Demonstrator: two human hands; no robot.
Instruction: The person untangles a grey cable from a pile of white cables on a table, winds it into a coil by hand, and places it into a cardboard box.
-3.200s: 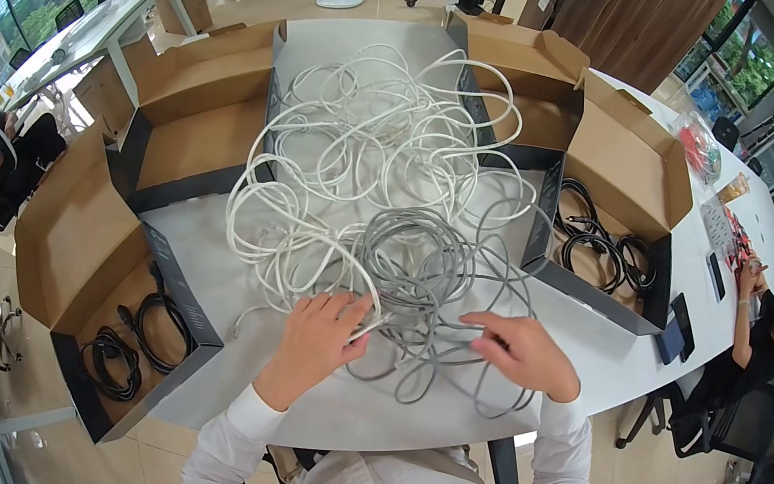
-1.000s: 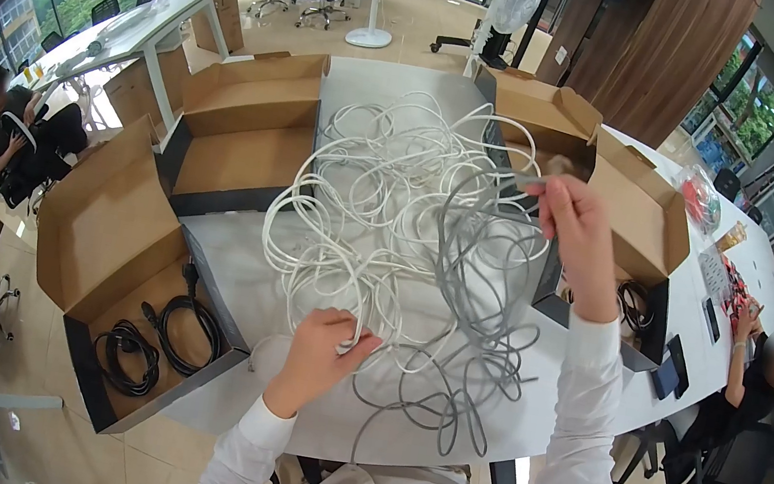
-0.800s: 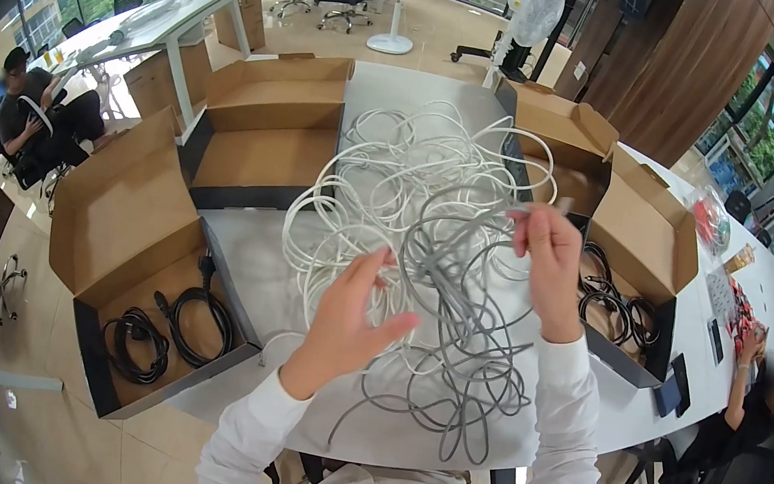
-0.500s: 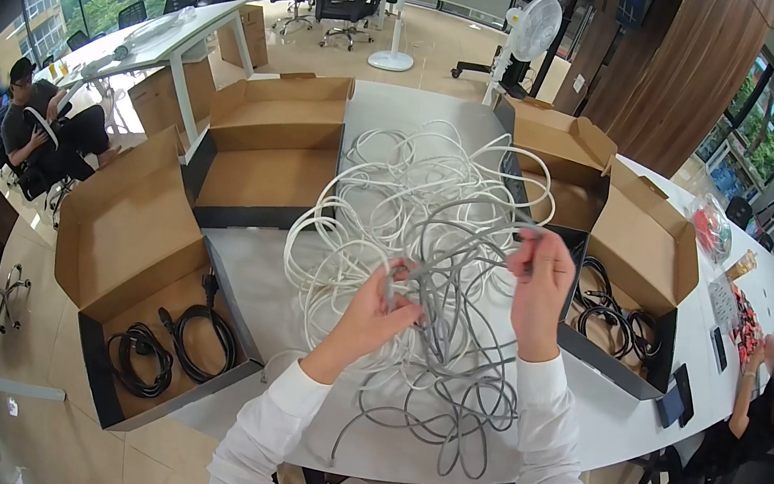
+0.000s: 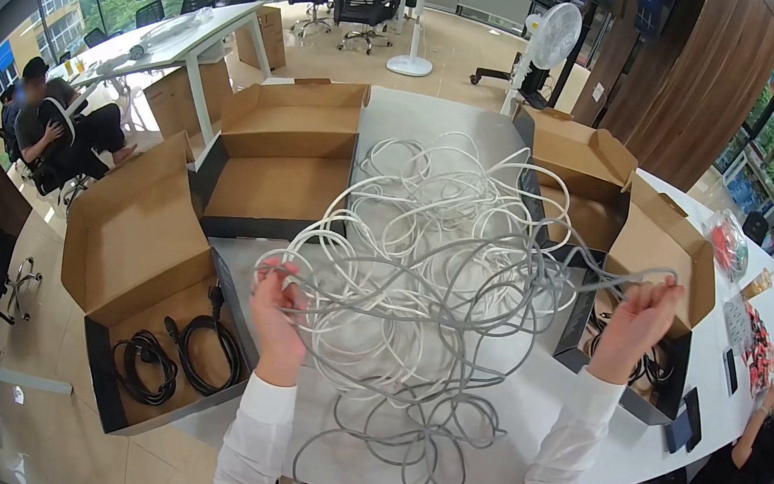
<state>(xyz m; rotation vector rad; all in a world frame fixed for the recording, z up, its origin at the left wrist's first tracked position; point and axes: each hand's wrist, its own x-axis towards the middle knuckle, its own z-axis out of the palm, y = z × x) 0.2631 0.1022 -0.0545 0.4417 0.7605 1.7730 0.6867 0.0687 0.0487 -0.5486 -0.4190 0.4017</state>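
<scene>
A tangled heap of white cable covers the middle of the table, with grey cable lying over it and looped near the front edge. My left hand, at the heap's left side, is closed on strands of the grey cable. On the right, my right hand is raised in front of a box and pinches more grey cable. Grey strands stretch between both hands above the white loops.
Open boxes with coiled black cables stand at left and right. Two open boxes stand behind. A phone lies at right. One person sits far left, another at right.
My hands have moved far apart, the left one leftward and the right one rightward. The grey cable is now spread out wide between them over the white heap.
</scene>
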